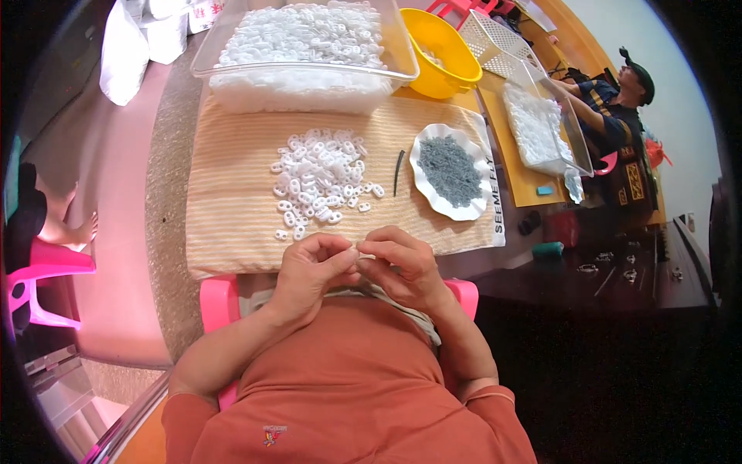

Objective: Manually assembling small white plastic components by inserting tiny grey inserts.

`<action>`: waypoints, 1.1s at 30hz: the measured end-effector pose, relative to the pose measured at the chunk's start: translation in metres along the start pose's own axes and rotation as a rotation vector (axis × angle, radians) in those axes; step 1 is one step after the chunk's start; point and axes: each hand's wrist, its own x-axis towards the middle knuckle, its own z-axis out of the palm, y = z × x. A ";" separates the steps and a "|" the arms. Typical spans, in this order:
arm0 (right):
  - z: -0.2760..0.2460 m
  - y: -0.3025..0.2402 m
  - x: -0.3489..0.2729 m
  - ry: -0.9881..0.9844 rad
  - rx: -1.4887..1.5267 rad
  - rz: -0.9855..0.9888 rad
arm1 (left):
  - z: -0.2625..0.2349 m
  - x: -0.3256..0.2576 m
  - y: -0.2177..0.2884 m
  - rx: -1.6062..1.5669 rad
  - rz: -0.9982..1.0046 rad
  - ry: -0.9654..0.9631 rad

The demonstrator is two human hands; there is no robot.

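Observation:
My left hand (313,267) and my right hand (403,265) meet in front of my belly, at the near edge of a striped cloth (232,193). The thumb and fingers of each are pinched together, fingertips almost touching. Something small and pale shows between them, mostly hidden, too small to name. Just beyond lies a loose pile of small white oval plastic pieces (317,172), each with two holes. To its right are a thin black stick (398,173) and a white wavy-rimmed plate (433,203) heaped with tiny dark grey bits (450,172).
A large clear bin (305,85) full of white pieces stands at the cloth's far edge, beside a yellow basin (437,73). At the right, a person in a dark cap (610,100) sits by another clear bin (541,139). A pink stool (46,278) stands left.

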 end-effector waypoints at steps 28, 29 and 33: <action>-0.092 0.083 0.001 0.091 -0.759 0.437 | -0.004 0.000 -0.007 0.196 -0.056 -0.158; -0.092 0.083 0.002 0.091 -0.759 0.437 | -0.005 0.000 -0.008 0.196 -0.039 -0.169; -0.094 0.085 0.003 0.069 -0.718 0.448 | -0.004 0.001 -0.007 0.183 -0.029 -0.189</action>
